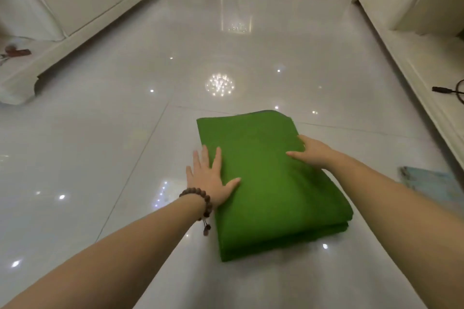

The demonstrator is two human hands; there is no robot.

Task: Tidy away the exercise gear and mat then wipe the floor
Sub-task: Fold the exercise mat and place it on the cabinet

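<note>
I am leaning over the green mat [271,183], which lies folded into a thick rectangular pad on the glossy white tiled floor [100,145], roughly in the middle of the open space in front of me. Its long axis runs away from me and slightly to the left: the near short edge sits low and to the right, showing stacked layers along the fold, and the far short edge points up the room, toward the bright ceiling-light reflection [219,84] on the tiles.

My left hand [211,180] lies flat with fingers spread, palm down, straddling the mat's left long edge; the thumb and inner fingers press on the green surface while the outer fingers rest on the tile just beside it. A dark beaded bracelet [200,204] circles that wrist. My right hand [313,152] rests on the upper right part of the mat, near its right long edge, thumb stretched across the top; the fingers curl over that edge, so I cannot tell how far they wrap beneath it. Neither hand is closed around anything.

A pale sofa [62,7] stands far to the left, well apart from the mat. A white low cabinet [414,57] runs along the right, with a black cable [449,90] on it. A pale blue cloth [431,183] lies on the floor near my right forearm.
</note>
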